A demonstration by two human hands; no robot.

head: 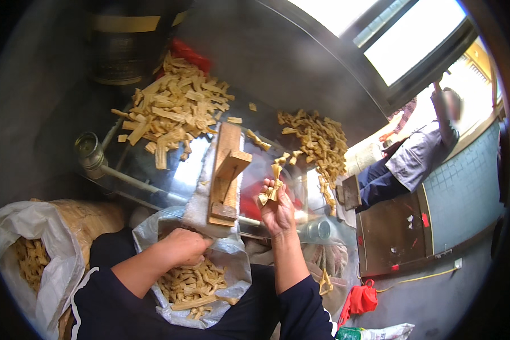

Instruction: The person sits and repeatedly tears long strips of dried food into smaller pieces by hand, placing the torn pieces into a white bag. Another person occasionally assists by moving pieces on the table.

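Note:
My right hand (279, 209) is raised over the front edge of a glass table (153, 189), its fingers closed on a few bow-shaped pieces (275, 187) of a dry, yellowish material, pinched in at the middle. My left hand (189, 247) is over the mouth of a white woven sack (238, 270), which holds similar dry pieces (195, 280); its fingertips are partly hidden, so I cannot tell if it holds anything. Between the hands, on a white pad (199, 204), lies a wooden jig (221, 182) with an upright block.
Flat dry strips (178, 106) form a heap at the table's far left, by a red bag (191, 55). Knotted pieces (318, 140) are piled at the right. A second sack (55, 255) stands at the left. Beyond the table, a person (412, 153) stands by a doorway.

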